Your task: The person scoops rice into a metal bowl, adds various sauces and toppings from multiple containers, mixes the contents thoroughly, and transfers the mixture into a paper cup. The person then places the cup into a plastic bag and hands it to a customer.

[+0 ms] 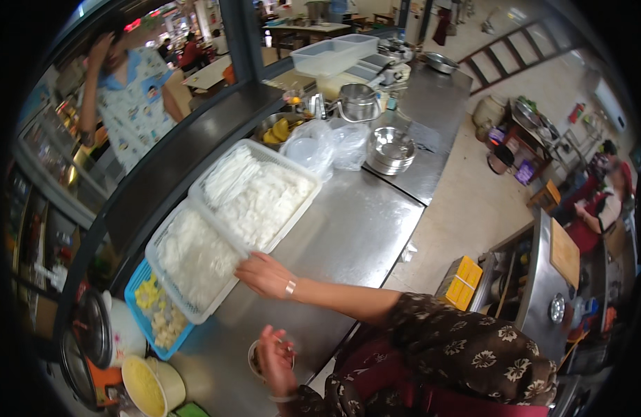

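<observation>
My right hand point(266, 275) is closed at the near rims of two white plastic baskets, its fingertips on the corner where they meet. The upper basket point(294, 229) holds white noodle-like food in bundles; the lower basket point(203, 318) holds a paler, softer-looking white mass. Part of the lower basket lies over a blue plastic basket point(166, 354) with yellow pieces and small pale chunks. My left hand point(276, 359) is raised with its fingers apart and slightly curled, blurred, in front of a small round bowl point(254, 359), whose contents are mostly hidden.
Stacked steel bowls point(391, 151), plastic bags point(320, 148) and a steel pot point(358, 101) stand farther along the steel counter point(346, 219). A cream bucket point(153, 385) with yellow contents stands lower left. A person point(133, 88) stands beyond the ledge; another person point(594, 208) is at far right.
</observation>
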`<state>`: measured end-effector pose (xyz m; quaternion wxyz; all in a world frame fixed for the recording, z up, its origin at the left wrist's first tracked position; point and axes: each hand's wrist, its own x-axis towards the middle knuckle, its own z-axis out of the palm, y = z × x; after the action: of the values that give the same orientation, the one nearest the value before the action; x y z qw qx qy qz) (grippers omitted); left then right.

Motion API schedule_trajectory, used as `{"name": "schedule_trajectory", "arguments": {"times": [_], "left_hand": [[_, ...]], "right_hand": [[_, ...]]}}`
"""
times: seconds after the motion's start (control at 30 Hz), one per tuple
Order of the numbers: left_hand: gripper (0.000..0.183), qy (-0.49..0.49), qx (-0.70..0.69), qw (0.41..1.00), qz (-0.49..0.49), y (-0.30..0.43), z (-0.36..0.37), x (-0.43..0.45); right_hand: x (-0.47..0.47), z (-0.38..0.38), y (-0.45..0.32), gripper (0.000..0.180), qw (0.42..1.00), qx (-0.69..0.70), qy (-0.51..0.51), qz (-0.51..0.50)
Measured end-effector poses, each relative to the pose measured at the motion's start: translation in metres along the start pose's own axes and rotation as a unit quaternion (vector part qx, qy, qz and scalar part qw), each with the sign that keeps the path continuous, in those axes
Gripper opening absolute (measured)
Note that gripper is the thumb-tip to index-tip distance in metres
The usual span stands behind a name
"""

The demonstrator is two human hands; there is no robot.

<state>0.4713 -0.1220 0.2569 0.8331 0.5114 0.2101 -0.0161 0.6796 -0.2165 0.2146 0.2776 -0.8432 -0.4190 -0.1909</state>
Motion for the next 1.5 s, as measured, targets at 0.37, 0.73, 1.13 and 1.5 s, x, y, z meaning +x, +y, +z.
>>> {"name": "schedule_trajectory", "arguments": {"times": [0.37, 0.73, 1.13, 1.5], "left_hand": [[0.051, -0.033, 0.184, 0.972, -0.144, -0.156, 0.139, 0.055], [0.041, -0.044, 0.685, 0.623, 0.375, -0.272, 0.297, 0.164], [0.042, -0.062, 0.666, 0.586, 0.458, -0.279, 0.269, 0.177], [0.043, -0.033, 0.695, 0.566, 0.442, -0.273, 0.286, 0.167]], "right_hand": [[-0.485, -0.159, 0.176, 0.03, 0.667, 0.031, -0.041, 0.744], [-0.638, -0.004, 0.397, 0.028, 0.525, 0.149, -0.071, 0.835], [-0.592, 0.054, 0.429, 0.016, 0.069, 0.668, 0.308, 0.674], [-0.56, 0.022, 0.422, 0.021, 0.316, 0.511, 0.147, 0.786]]}}
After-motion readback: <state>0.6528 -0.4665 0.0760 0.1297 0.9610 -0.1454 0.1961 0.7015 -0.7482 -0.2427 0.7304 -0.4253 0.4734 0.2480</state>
